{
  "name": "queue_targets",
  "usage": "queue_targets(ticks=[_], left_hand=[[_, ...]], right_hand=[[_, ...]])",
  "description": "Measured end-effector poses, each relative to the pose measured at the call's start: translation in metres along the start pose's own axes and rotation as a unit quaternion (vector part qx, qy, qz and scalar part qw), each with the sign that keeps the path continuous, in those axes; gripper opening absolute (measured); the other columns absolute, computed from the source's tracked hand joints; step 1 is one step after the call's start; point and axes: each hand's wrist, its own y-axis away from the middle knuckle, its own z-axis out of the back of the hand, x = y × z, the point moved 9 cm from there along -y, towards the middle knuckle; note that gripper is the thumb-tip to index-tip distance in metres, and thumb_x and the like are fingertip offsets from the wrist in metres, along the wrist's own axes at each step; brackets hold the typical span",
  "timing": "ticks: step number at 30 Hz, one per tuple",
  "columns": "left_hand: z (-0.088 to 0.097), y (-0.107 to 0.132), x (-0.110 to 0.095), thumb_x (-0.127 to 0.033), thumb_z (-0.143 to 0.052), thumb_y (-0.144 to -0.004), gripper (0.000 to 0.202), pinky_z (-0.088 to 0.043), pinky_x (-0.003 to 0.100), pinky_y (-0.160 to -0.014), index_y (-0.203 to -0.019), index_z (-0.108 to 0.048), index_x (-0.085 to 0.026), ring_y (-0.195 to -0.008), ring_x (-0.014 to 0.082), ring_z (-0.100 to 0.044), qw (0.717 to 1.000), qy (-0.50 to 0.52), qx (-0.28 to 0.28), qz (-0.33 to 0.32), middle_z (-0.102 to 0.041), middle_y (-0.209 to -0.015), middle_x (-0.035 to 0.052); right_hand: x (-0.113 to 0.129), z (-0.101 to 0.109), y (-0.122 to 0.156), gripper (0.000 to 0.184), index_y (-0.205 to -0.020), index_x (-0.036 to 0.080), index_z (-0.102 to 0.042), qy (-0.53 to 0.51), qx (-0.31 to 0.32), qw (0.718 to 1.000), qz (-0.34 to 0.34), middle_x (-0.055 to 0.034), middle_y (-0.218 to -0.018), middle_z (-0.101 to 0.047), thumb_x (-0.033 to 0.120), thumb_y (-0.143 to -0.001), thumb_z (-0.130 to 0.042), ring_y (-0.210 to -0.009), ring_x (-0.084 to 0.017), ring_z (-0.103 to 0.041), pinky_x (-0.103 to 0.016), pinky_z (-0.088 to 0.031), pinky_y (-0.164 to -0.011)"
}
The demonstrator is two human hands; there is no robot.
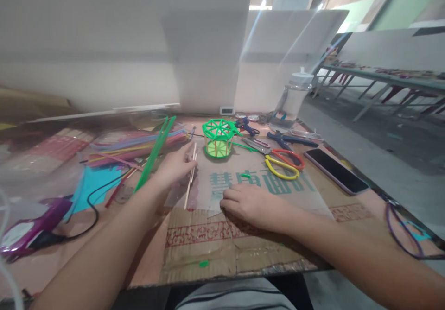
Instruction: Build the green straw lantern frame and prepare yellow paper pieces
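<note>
Thin pale wooden sticks (190, 180) are pinched between the thumb and fingers of my left hand (178, 162), slanting over a translucent plastic sheet. My right hand (248, 205) rests on the same plastic sheet (201, 194) with its fingers curled; whatever they may hold is hidden. Beyond both hands stands a small green wheel-like frame (218, 138), with spoked top and base joined by thin uprights. A small green scrap (245, 175) lies just past my right hand. Long green strips (156, 155) lean beside my left wrist.
Scissors (283, 164) with red and yellow handles, pliers (292, 139) and a phone (336, 171) lie on the right. Behind them stands a clear bottle (294, 99). Colored strips (139, 148) and a purple corded tool (38, 229) lie left. Cardboard (198, 256) covers the near table.
</note>
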Motion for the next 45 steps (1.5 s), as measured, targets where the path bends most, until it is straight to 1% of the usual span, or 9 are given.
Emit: queue_targets(ticks=[7, 12, 15, 17, 20, 23, 25, 31, 45], left_hand=[[-0.004, -0.008, 0.003, -0.032, -0.065, -0.083, 0.039, -0.054, 0.032, -0.081, -0.121, -0.074, -0.026, -0.09, 0.0251, -0.072, 0.991, -0.118, -0.03, -0.063, -0.079, -0.099, 0.0062], [-0.001, -0.001, -0.007, -0.031, -0.063, -0.085, 0.037, -0.051, 0.037, -0.095, -0.119, -0.074, -0.023, -0.107, 0.0284, -0.069, 0.983, -0.144, -0.053, -0.097, -0.076, -0.114, 0.009], [0.008, 0.004, -0.028, -0.034, -0.056, -0.092, 0.034, -0.048, 0.041, -0.101, -0.117, -0.073, -0.018, -0.113, 0.0296, -0.065, 0.975, -0.153, -0.091, -0.131, -0.071, -0.12, 0.0125], [0.018, 0.007, -0.056, -0.035, -0.052, -0.097, 0.032, -0.049, 0.042, -0.099, -0.11, -0.074, -0.017, -0.109, 0.0281, -0.064, 0.96, -0.152, -0.134, -0.196, -0.071, -0.11, 0.0116], [0.022, 0.01, -0.102, -0.034, -0.055, -0.098, 0.027, -0.048, 0.043, -0.099, -0.112, -0.072, -0.018, -0.111, 0.0275, -0.061, 0.915, -0.177, -0.181, -0.313, -0.069, -0.113, 0.0113], [0.007, 0.004, -0.128, -0.034, -0.068, -0.091, 0.032, -0.046, 0.047, -0.1, -0.118, -0.071, -0.019, -0.114, 0.0307, -0.058, 0.876, -0.238, -0.174, -0.383, -0.067, -0.124, 0.0131], [-0.005, -0.002, -0.133, -0.033, -0.073, -0.088, 0.032, -0.045, 0.047, -0.101, -0.117, -0.072, -0.019, -0.114, 0.0307, -0.057, 0.863, -0.252, -0.161, -0.407, -0.068, -0.123, 0.0121], [-0.013, -0.001, -0.124, -0.027, -0.065, -0.094, 0.019, -0.043, 0.049, -0.103, -0.111, -0.072, -0.021, -0.108, 0.0266, -0.06, 0.847, -0.22, -0.192, -0.444, -0.073, -0.11, 0.0075], [-0.01, 0.041, -0.127, -0.021, -0.061, -0.097, 0.02, -0.044, 0.043, -0.098, -0.116, -0.066, -0.023, -0.102, 0.0224, -0.065, 0.812, -0.21, -0.193, -0.509, -0.076, -0.103, -0.0005]], right_hand=[[-0.017, 0.003, -0.001, 0.02, -0.1, 0.017, -0.071, -0.096, -0.026, 0.994, -0.041, -0.0092, -0.099, -0.069, 0.03, -0.102, -0.055, -0.094, -0.019, -0.062, -0.032, -0.047, -0.084], [-0.012, 0.004, 0.003, 0.022, -0.102, 0.017, -0.071, -0.126, -0.039, 0.99, -0.044, -0.0107, -0.102, -0.071, 0.031, -0.102, -0.055, -0.095, -0.02, -0.063, -0.033, -0.047, -0.085], [-0.036, 0.012, 0.006, 0.024, -0.1, 0.017, -0.072, -0.214, -0.099, 0.966, -0.105, -0.011, -0.102, -0.072, 0.037, -0.099, -0.058, -0.096, -0.021, -0.064, -0.034, -0.048, -0.086], [-0.076, 0.015, 0.009, 0.024, -0.096, 0.017, -0.071, -0.322, -0.157, 0.908, -0.218, -0.0089, -0.095, -0.073, 0.038, -0.098, -0.059, -0.088, -0.02, -0.065, -0.033, -0.049, -0.081], [-0.136, -0.003, 0.015, 0.024, -0.099, 0.017, -0.069, -0.539, -0.228, 0.716, -0.381, -0.0027, -0.077, -0.069, 0.039, -0.097, -0.06, -0.062, -0.013, -0.059, -0.026, -0.048, -0.063], [-0.162, -0.027, 0.0, 0.03, -0.098, 0.016, -0.068, -0.707, -0.251, 0.52, -0.407, 0.0011, -0.066, -0.063, 0.045, -0.097, -0.059, -0.049, -0.009, -0.05, -0.021, -0.044, -0.05], [-0.169, -0.033, -0.014, 0.033, -0.086, 0.017, -0.066, -0.756, -0.273, 0.461, -0.375, 0.0031, -0.059, -0.059, 0.048, -0.093, -0.064, -0.046, -0.008, -0.047, -0.019, -0.042, -0.045], [-0.171, -0.031, -0.035, 0.043, -0.065, 0.016, -0.059, -0.79, -0.33, 0.432, -0.284, 0.0061, -0.052, -0.056, 0.044, -0.064, -0.091, -0.044, -0.006, -0.046, -0.017, -0.044, -0.044], [-0.141, -0.038, -0.03, 0.032, -0.076, 0.015, -0.068, -0.818, -0.296, 0.415, -0.268, 0.001, -0.062, -0.069, 0.041, -0.076, -0.085, -0.05, -0.008, -0.059, -0.02, -0.05, -0.055]])
